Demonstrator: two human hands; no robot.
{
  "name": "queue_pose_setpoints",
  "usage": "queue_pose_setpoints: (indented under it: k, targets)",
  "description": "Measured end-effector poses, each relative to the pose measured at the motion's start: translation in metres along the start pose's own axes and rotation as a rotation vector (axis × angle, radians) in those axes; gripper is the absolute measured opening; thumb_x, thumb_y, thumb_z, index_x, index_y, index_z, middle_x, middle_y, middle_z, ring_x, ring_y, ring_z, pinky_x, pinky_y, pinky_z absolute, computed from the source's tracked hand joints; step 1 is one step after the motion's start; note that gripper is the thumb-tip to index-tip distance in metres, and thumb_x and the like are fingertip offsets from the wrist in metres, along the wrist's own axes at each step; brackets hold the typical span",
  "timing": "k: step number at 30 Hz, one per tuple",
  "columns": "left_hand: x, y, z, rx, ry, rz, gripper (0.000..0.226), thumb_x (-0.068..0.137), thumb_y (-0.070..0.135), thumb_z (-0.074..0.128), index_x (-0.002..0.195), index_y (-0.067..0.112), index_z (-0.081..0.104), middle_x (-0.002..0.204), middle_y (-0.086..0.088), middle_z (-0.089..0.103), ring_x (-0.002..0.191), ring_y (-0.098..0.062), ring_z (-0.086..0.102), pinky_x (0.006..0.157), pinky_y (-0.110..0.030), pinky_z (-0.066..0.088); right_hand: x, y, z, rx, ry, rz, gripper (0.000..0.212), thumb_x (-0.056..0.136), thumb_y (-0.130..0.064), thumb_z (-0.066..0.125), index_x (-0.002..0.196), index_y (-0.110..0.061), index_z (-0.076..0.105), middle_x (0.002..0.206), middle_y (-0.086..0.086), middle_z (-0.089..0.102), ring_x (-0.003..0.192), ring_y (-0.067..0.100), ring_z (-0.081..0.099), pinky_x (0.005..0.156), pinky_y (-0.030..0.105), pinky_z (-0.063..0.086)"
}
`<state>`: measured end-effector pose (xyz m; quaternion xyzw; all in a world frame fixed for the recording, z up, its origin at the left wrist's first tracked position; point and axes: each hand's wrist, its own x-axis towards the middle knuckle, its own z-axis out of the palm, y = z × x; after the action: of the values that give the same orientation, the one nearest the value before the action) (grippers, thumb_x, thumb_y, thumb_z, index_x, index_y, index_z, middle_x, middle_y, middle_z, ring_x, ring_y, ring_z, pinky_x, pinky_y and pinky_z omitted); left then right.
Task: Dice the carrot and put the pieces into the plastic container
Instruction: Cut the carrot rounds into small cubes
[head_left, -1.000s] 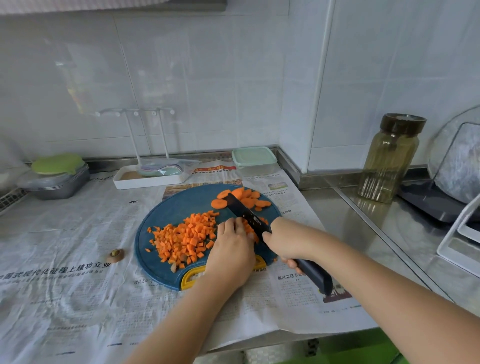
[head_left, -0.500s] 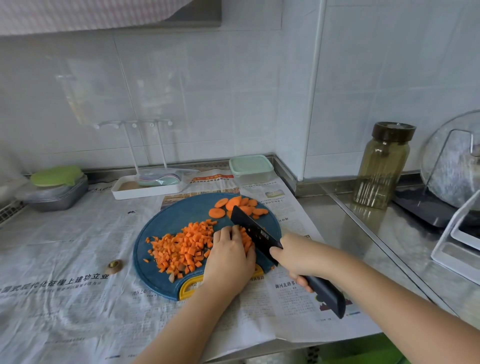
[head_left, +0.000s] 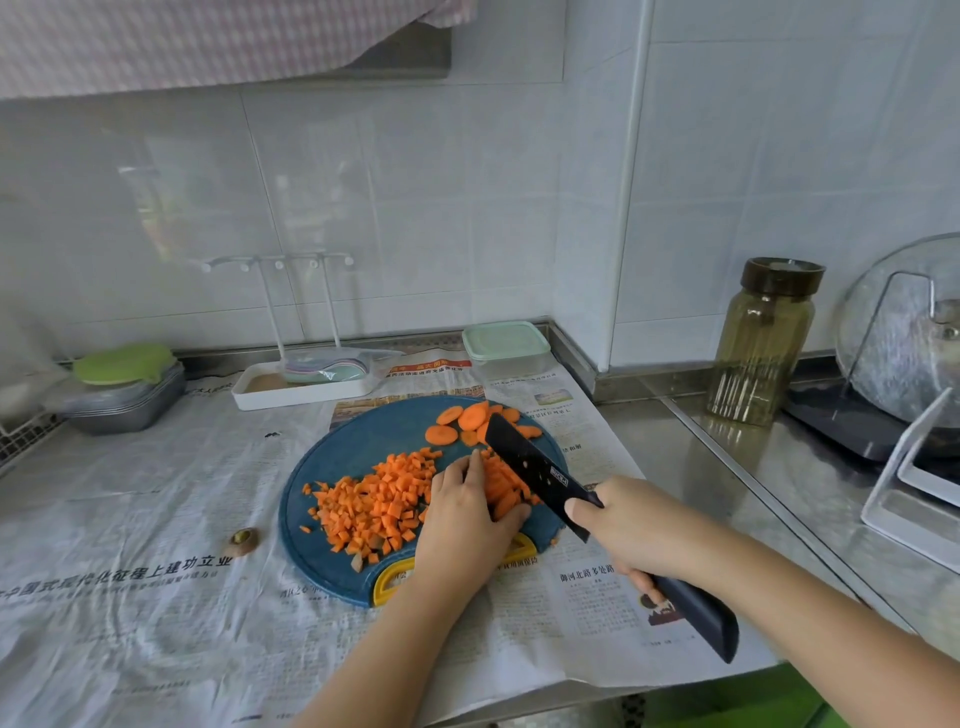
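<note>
Diced pile on board; slices at far edge uncut. Your left hand curls over strips; right hand grips knife. Container lidded, unfilled.

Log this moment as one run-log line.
phase: dicing | left hand holds carrot strips on cutting board | right hand grips knife | diced pile on board | carrot slices uncut | plastic container lid on

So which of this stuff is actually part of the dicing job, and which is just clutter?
In use: left hand, right hand, knife, carrot strips, diced carrot, carrot slices, cutting board, plastic container.
Lying about: glass jar, white rack, green-lidded tins, cut-off stub, newspaper.
</note>
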<state>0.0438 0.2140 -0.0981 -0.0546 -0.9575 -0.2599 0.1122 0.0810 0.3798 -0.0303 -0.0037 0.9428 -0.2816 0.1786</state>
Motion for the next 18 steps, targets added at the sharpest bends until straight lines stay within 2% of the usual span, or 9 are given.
queue_pose_setpoints:
  k: [2,4,11,14,18]
  targets:
    - [0.000,0.000,-0.001,-0.034,-0.015,-0.032,0.091,0.085,0.057,0.056,0.153,0.017,0.009,0.156,0.000,0.018,0.143,-0.019,0.014,0.115,-0.030,0.017,0.000,-0.003,-0.001,0.005,0.046,-0.007,0.033,0.102,-0.035,0.035,0.089,-0.008,0.049,0.055,0.008,0.051,0.028,0.013,0.046,0.035,0.021,0.039]
    - [-0.001,-0.001,-0.002,-0.035,-0.021,-0.053,0.095,0.083,0.060,0.056,0.152,0.014,0.010,0.157,-0.002,0.017,0.144,-0.020,0.012,0.116,-0.031,0.016,-0.001,-0.008,-0.001,-0.017,0.060,-0.005,0.034,0.102,-0.038,0.034,0.081,-0.014,0.043,0.057,0.008,0.052,0.027,0.011,0.044,0.035,0.021,0.039]
    - [-0.005,-0.002,-0.003,0.100,-0.027,0.009,0.078,0.092,0.049,0.048,0.151,0.010,0.014,0.152,-0.005,0.027,0.140,-0.022,0.020,0.113,-0.028,0.019,-0.007,-0.017,0.010,-0.035,0.077,0.026,0.038,0.102,-0.040,0.033,0.070,-0.019,0.034,0.059,0.008,0.049,0.028,0.012,0.043,0.035,0.022,0.038]
    - [-0.004,-0.002,-0.003,0.139,-0.023,0.022,0.073,0.094,0.044,0.047,0.150,0.008,0.017,0.149,-0.006,0.032,0.138,-0.022,0.024,0.112,-0.027,0.021,-0.008,-0.019,0.013,-0.069,0.079,0.020,0.037,0.102,-0.039,0.032,0.074,-0.015,0.037,0.061,0.008,0.048,0.032,0.014,0.045,0.035,0.022,0.038]
    - [-0.002,-0.003,-0.003,0.132,-0.009,0.037,0.063,0.094,0.042,0.047,0.145,0.009,0.029,0.142,-0.005,0.040,0.132,-0.020,0.031,0.107,-0.025,0.027,-0.006,-0.023,0.016,-0.123,0.091,0.045,0.035,0.102,-0.041,0.031,0.093,-0.009,0.042,0.063,0.009,0.048,0.035,0.017,0.048,0.035,0.022,0.039]
